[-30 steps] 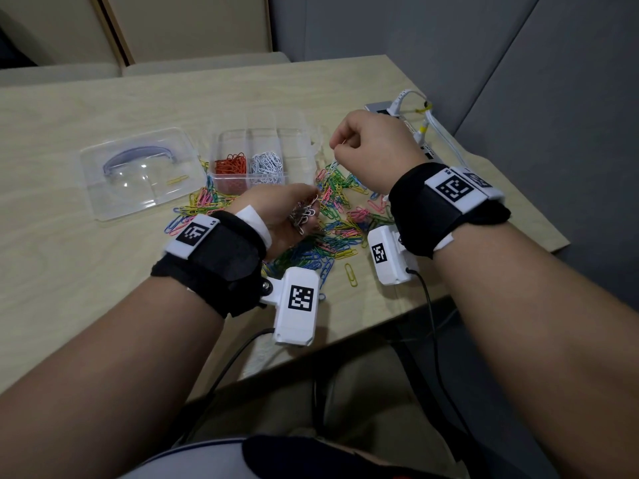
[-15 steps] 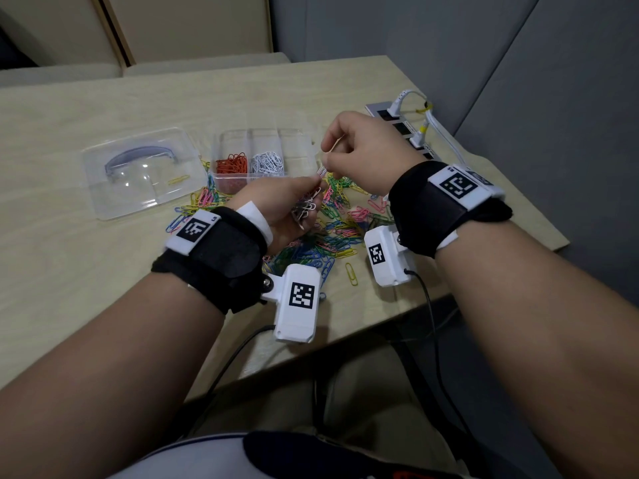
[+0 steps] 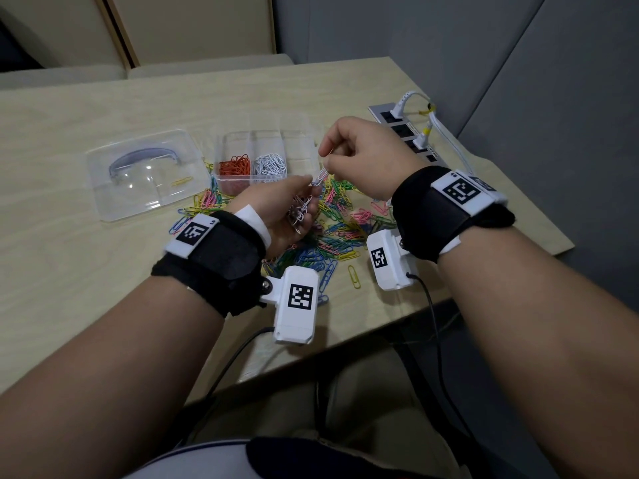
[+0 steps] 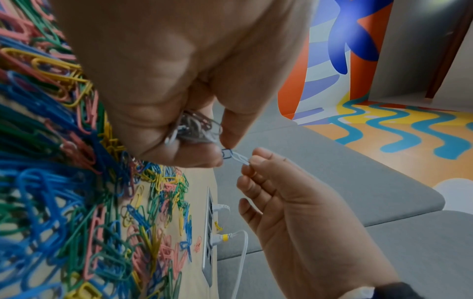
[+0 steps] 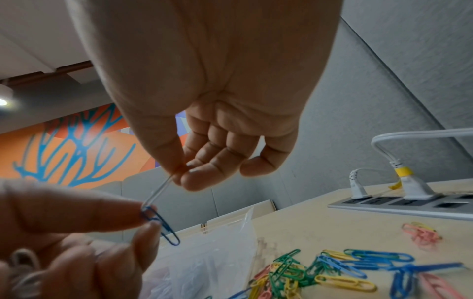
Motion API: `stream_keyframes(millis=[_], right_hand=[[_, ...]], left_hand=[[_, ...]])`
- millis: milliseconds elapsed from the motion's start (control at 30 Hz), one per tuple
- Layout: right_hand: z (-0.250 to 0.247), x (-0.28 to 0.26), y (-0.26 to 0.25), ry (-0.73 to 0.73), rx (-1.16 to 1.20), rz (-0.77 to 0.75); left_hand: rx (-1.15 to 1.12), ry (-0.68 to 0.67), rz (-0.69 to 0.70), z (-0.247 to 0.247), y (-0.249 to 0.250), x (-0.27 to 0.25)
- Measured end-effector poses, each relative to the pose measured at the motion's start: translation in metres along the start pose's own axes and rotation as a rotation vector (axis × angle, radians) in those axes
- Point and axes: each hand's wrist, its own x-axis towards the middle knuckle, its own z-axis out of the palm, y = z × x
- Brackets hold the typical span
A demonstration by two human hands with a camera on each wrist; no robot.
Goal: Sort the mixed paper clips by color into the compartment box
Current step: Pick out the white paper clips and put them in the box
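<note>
My left hand (image 3: pixel 311 190) cups a bunch of white paper clips (image 3: pixel 300 210) and pinches a blue clip (image 5: pixel 161 224) between thumb and fingertip. A white clip (image 5: pixel 158 192) is hooked to that blue one, and my right hand (image 3: pixel 325 157) pinches its other end just above. In the left wrist view the bunch (image 4: pixel 194 127) lies in the palm, with the linked clips (image 4: pixel 236 156) stretched between both hands. The clear compartment box (image 3: pixel 297 133) behind them holds orange clips (image 3: pixel 235 165) and white clips (image 3: pixel 271 165). The mixed pile (image 3: pixel 342 233) lies under the hands.
The clear lid (image 3: pixel 145 174) lies left of the box with one yellow clip (image 3: pixel 181 181) on it. A power strip (image 3: pixel 404 133) with white plugs and cables sits at the right table edge. A lone yellow clip (image 3: pixel 353 276) lies near the front edge.
My right hand came down and left to meet the left hand and now pinches the white clip. The left hand rose slightly with its bunch.
</note>
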Motion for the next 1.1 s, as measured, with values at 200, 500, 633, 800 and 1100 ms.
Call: stream_keyframes(millis=[200, 500, 633, 800, 1100], right_hand=[[0.0024, 0.0032, -0.0023, -0.011, 0.028, -0.003], [0.0041, 0.0059, 0.0012, 0.144, -0.108, -0.008], [0.0048, 0.0074, 0.0013, 0.175, -0.144, 0.004], [0.0069, 0.0081, 0.0000, 0.191, -0.160, 0.010], [0.0040, 0.0011, -0.0048, -0.036, -0.101, 0.013]], left_hand=[[0.009, 0.005, 0.057, -0.0021, 0.0049, -0.0009], [0.090, -0.017, 0.164, -0.0031, 0.0016, 0.0004], [0.082, -0.025, 0.171, -0.0042, 0.0031, 0.0006], [0.097, -0.008, 0.191, -0.0067, 0.0052, 0.0014], [0.045, 0.050, 0.186, -0.0070, 0.0041, 0.0016]])
